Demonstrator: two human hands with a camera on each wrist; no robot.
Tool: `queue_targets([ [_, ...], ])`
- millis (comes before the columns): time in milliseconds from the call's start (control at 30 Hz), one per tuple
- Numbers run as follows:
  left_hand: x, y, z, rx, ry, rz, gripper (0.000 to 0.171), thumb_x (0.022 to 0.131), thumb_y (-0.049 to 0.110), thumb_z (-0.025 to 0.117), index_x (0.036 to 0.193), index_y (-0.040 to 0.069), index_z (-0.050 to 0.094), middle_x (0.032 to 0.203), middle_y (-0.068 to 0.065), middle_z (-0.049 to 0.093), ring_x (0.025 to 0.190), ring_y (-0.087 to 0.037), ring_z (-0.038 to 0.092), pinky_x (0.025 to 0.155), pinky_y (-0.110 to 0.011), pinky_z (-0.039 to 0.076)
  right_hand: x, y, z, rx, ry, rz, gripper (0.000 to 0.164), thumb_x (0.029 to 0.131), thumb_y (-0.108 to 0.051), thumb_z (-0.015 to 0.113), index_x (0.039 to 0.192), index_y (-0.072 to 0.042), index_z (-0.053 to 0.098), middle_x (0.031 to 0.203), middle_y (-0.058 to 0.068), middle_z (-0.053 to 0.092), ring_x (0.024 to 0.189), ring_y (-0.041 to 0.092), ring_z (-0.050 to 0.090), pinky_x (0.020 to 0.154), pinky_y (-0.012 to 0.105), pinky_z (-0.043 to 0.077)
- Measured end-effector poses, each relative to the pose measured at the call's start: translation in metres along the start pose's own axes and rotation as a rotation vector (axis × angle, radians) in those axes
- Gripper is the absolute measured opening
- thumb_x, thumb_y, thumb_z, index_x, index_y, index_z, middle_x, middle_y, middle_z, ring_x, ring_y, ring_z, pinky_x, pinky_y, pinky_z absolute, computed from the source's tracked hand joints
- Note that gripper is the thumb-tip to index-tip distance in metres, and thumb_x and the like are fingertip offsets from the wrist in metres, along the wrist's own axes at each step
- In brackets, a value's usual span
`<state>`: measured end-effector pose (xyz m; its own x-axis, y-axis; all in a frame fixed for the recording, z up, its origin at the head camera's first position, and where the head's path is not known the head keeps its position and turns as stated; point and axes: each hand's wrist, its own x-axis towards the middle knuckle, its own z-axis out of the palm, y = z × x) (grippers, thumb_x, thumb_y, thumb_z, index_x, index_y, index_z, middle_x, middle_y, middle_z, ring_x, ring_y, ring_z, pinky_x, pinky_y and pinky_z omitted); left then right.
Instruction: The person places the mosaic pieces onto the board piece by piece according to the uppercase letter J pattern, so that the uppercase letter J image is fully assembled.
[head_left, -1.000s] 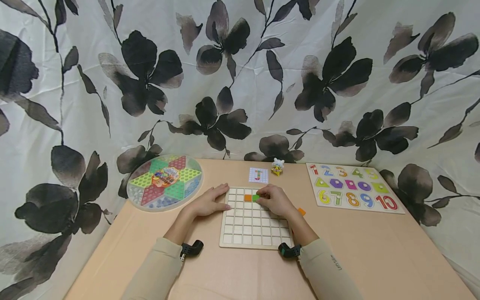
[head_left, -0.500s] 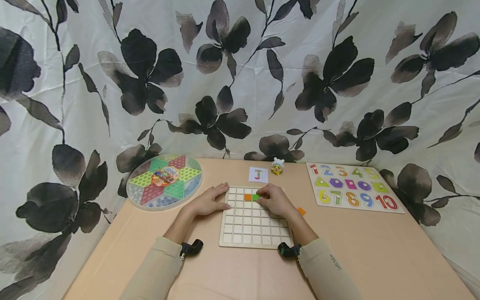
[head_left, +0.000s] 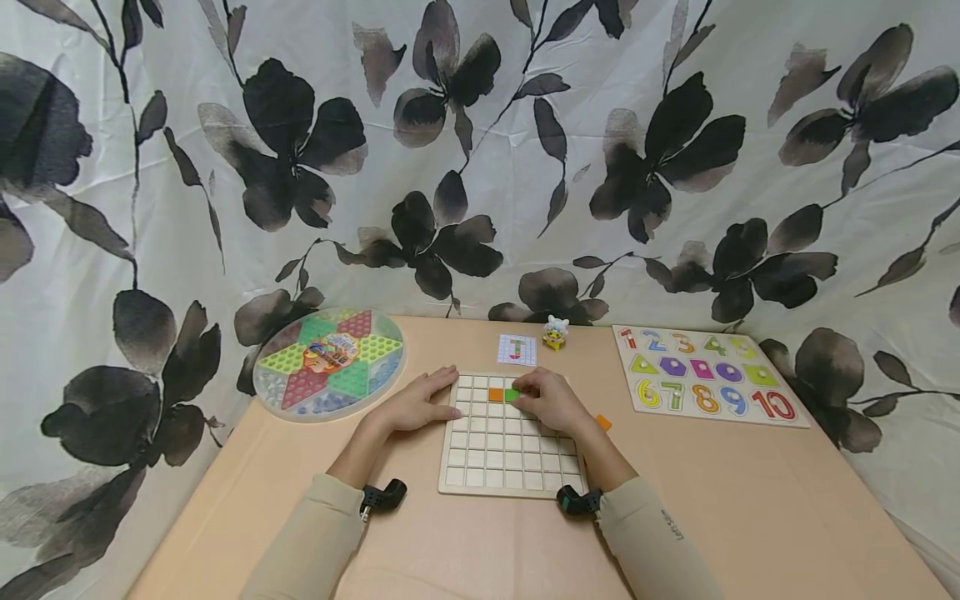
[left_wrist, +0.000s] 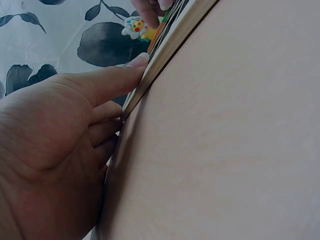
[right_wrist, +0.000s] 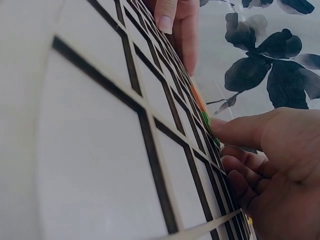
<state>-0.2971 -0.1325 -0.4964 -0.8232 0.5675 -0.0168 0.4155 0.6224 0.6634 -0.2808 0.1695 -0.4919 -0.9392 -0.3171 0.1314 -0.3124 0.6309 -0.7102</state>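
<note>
A pale grid board (head_left: 506, 458) with white squares lies on the table. An orange square tile (head_left: 496, 395) sits in its second row from the back, with a green tile (head_left: 511, 395) directly to its right. My right hand (head_left: 553, 402) has its thumb and fingertips at the green tile, pinching it; in the right wrist view the thumb (right_wrist: 240, 129) meets the green edge and the other fingers are curled. My left hand (head_left: 411, 403) rests along the board's back left edge, fingers stretched forward, its thumb (left_wrist: 117, 80) lying on the rim.
Behind the board are a grid card (head_left: 517, 350) and a small yellow-and-white figurine (head_left: 555, 332). A round star-patterned game board (head_left: 330, 364) stands left, a number-and-shape puzzle (head_left: 705, 377) right. An orange piece (head_left: 603, 422) shows beside the right forearm.
</note>
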Motion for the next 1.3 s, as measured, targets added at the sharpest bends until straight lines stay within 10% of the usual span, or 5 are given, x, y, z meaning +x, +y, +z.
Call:
queue_targets([
  [1300, -0.002, 0.001, 0.0, 0.003, 0.005, 0.005, 0.084, 0.097, 0.04, 0.072, 0.162, 0.001, 0.034, 0.173, -0.015, 0.022, 0.162, -0.031, 0.015, 0.134, -0.051, 0.003, -0.021, -0.018, -0.064, 0.127, 0.067, -0.043, 0.032, 0.1, -0.023, 0.072, 0.13, -0.012, 0.072, 0.112, 0.007, 0.069, 0.096, 0.025, 0.058, 0.079, 0.027, 0.053],
])
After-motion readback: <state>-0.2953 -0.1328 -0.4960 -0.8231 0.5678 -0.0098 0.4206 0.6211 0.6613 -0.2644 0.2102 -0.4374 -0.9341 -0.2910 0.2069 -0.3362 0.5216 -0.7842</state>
